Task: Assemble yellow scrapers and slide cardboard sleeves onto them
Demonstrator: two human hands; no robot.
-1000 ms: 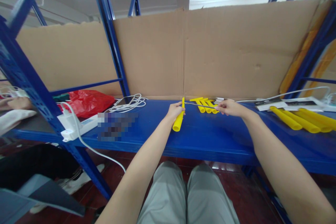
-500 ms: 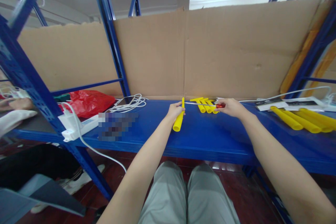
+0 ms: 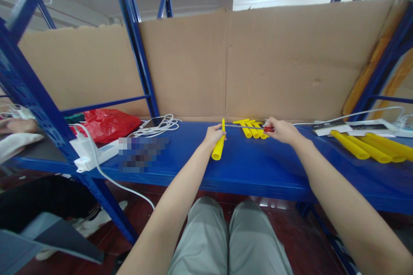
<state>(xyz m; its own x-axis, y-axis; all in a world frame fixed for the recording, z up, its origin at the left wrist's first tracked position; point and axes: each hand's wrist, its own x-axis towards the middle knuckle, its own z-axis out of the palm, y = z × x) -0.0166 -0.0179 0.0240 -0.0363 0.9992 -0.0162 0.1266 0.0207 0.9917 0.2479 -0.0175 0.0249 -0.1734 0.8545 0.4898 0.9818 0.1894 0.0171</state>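
Fingers of our left hand (image 3: 213, 134) wrap a yellow tube (image 3: 218, 148) over the blue shelf (image 3: 258, 167), while our right hand (image 3: 281, 130) pinches a thin rod (image 3: 245, 126) by its red end; the rod's tip reaches the tube's top. Short yellow pieces (image 3: 253, 129) lie just behind the rod, longer yellow tubes (image 3: 371, 147) well to the right. White cables (image 3: 159, 126) and a power strip (image 3: 93, 152) sit left. Cardboard (image 3: 258, 64) walls the back; the shelf's front edge is bare.
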